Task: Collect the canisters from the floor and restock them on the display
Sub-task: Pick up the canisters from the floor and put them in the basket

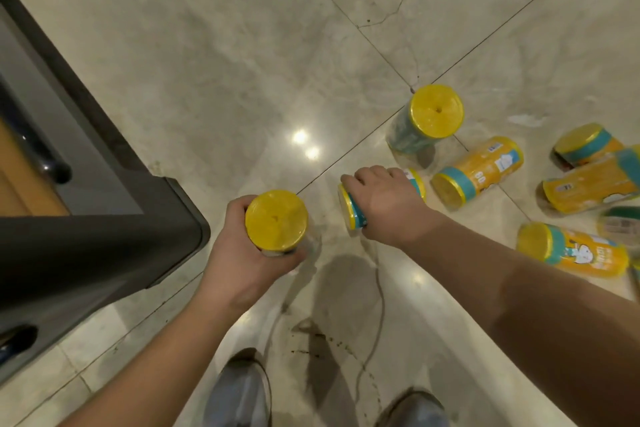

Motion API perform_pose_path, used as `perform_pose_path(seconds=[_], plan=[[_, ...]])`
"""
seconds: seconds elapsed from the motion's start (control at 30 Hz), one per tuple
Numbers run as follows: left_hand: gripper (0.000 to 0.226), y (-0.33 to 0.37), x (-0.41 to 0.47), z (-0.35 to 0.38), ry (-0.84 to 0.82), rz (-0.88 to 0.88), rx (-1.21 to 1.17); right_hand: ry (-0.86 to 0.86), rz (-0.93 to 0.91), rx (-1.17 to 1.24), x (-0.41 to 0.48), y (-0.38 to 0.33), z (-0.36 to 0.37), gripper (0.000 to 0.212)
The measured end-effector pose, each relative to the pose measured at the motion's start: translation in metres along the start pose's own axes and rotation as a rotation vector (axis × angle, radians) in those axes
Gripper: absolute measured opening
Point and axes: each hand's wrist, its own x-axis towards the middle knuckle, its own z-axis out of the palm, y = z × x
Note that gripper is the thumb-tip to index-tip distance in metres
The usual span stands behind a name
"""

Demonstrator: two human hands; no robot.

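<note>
My left hand (239,253) grips an upright canister with a yellow lid (276,220), held above the floor. My right hand (384,204) is closed over a canister lying on its side (349,206) on the floor tiles; most of its body is hidden under the hand. One more canister stands upright (433,114) just beyond. Several others lie on their sides to the right, among them a yellow one with a teal band (478,172) and another with a cartoon label (571,250).
A dark grey display unit (104,218) with a rounded corner fills the left side, its wooden shelf partly visible at far left. My two shoes (239,392) stand at the bottom edge. The floor is glossy beige tile with a crack (398,10).
</note>
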Motion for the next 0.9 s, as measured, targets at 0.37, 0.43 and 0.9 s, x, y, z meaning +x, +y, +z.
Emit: perform_pose_path(seconds=[0.37, 0.43, 0.9], plan=[[0.084, 0.074, -0.055, -0.04, 0.105, 0.101, -0.004, 0.16, 0.11, 0.469, -0.075, 0.026, -0.073, 0.07], [0.085, 0.108, -0.081, -0.055, 0.1, 0.13, 0.005, 0.222, 0.137, 0.609, -0.114, 0.029, -0.112, 0.072], [0.089, 0.422, -0.323, -0.246, 0.024, 0.441, 0.048, 0.555, 0.23, 0.728, -0.459, 0.033, -0.468, 0.083]])
